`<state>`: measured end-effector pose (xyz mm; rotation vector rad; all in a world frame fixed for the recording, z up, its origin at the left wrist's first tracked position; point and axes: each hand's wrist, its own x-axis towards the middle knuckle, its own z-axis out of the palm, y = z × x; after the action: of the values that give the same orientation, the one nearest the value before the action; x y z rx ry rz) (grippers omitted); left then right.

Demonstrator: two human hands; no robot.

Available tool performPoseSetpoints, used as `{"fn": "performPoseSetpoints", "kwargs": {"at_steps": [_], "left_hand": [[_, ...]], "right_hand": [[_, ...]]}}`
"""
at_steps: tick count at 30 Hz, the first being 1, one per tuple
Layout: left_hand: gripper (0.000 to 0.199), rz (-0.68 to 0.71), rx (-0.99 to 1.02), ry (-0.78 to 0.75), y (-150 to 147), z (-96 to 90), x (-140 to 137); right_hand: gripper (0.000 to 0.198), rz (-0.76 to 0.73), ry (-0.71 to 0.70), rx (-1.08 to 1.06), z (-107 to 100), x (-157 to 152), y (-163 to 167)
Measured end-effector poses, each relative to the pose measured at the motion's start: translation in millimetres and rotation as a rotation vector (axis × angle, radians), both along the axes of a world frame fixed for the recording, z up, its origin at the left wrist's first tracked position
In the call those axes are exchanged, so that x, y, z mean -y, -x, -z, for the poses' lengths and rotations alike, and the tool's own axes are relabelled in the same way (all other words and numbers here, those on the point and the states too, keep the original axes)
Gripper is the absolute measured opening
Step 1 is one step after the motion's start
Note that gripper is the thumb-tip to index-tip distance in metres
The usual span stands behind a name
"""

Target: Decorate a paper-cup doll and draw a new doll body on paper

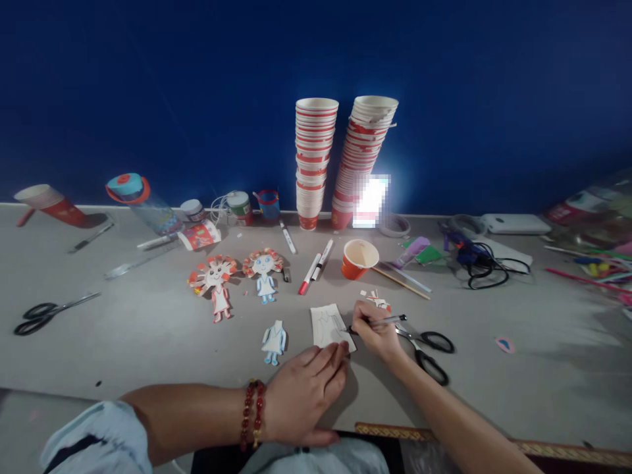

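My right hand (376,331) grips a pen (390,320), its tip at a small white piece of paper (326,322) with a drawn outline of a dress-like figure. Flat on the paper's lower edge, the fingers of my left hand (306,388) lie stretched out. A cut-out paper body in a blue-trimmed dress (273,342) rests left of the paper. Farther back are two paper dolls with fringed heads, one in a red-trimmed dress (216,288) and one in blue (264,275). Black-handled scissors (424,349) lie open beside my right wrist.
Two tall paper-cup stacks (310,164) (363,158) stand against the blue wall. An orange cup (359,259), markers (310,273) and a wooden stick (402,283) lie beyond the paper. More scissors (49,315) are at left; a bottle (148,204) stands behind, and cables (481,263) at right.
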<state>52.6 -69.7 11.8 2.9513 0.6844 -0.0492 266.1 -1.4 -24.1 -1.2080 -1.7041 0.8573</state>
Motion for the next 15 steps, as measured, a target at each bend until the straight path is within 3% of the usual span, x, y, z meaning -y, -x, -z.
{"fn": "performPoseSetpoints", "kwargs": {"at_steps": [15], "left_hand": [[0.091,0.001,-0.001,0.002,0.3,0.8,0.3]], "right_hand": [[0.02,0.021,0.002,-0.032,-4.5,1.1,2.2]]}}
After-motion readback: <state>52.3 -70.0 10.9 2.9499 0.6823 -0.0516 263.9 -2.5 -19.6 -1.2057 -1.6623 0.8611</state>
